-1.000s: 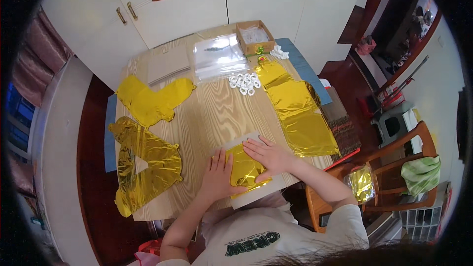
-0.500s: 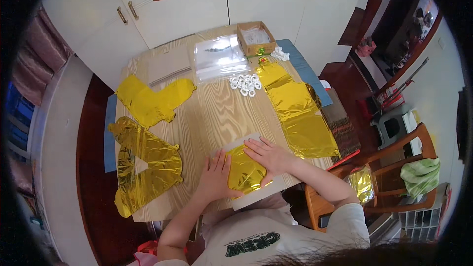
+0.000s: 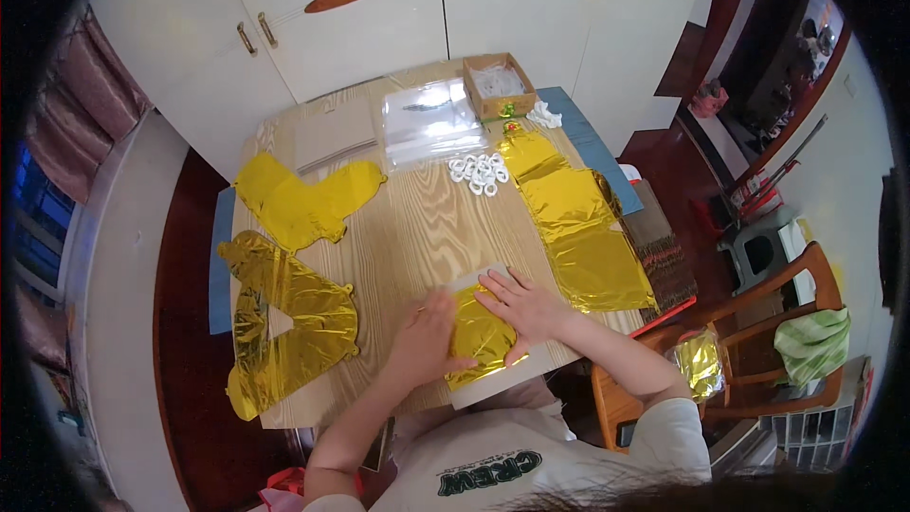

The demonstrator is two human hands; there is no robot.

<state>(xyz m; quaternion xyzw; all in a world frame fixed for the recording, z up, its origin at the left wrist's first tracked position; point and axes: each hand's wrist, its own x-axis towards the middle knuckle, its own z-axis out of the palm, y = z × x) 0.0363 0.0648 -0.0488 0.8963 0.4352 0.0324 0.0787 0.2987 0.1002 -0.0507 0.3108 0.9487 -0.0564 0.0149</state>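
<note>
A folded piece of gold foil [image 3: 482,339] lies on a pale card [image 3: 533,362] at the near edge of the table. My right hand [image 3: 524,308] rests flat on the foil's right side, its fingers stretched out. Along the left side of the foil is my left hand [image 3: 424,339], slightly blurred, with its fingers extended and its thumb reaching over the foil. Neither hand grips anything. Flat, uninflated gold foil balloons lie around: one with a triangular hole [image 3: 318,327] at the left, a matte-looking one [image 3: 303,199] beyond it, and overlapping ones [image 3: 597,265] at the right.
Several small white rings [image 3: 478,173] are heaped mid-table. Behind them are clear plastic sleeves [image 3: 431,123], a flat pale board [image 3: 332,142] and a cardboard box [image 3: 500,87] of clear bags. A wooden chair [image 3: 607,398] with a gold foil packet [image 3: 700,363] stands right.
My left hand has slid from lying on the foil to its left edge, uncovering more of it. The right hand stays nearly in place. The whole view has shifted slightly.
</note>
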